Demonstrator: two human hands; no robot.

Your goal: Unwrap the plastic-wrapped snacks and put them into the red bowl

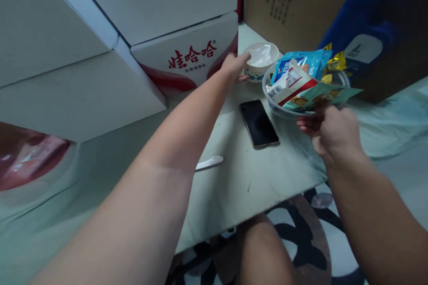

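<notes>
Closest to the lens, a bare knee (264, 249) pokes out under the near edge of the table (234, 187), over a black-and-white patterned floor (301, 240). Up from there, the phone (259, 123) lies flat and dark-screened on the table, and everything else sits around it. Left hand (234, 66) is stretched out beyond the phone, fingers loosely extended and touching the near rim of a small white bowl (262, 60) with something pale and crumpled inside; whether it actually grips the rim, I cannot tell. Right hand (329, 131), just right of the phone, is curled shut, pinching the near edge of a clear plastic bowl (277, 102). That bowl is piled with snack packets (301, 78), blue, white-and-red and teal, tipped at angles and sticking over the rim. It sits just right of and beyond the phone, next to the white bowl. Near-left of the phone, a small white stick-like object (210, 163) lies on the table. Left and beyond, stacked white cartons with red lettering (192, 55). Beyond the bowls, a brown cardboard box (287, 4), and right of it a blue container (363, 26).
</notes>
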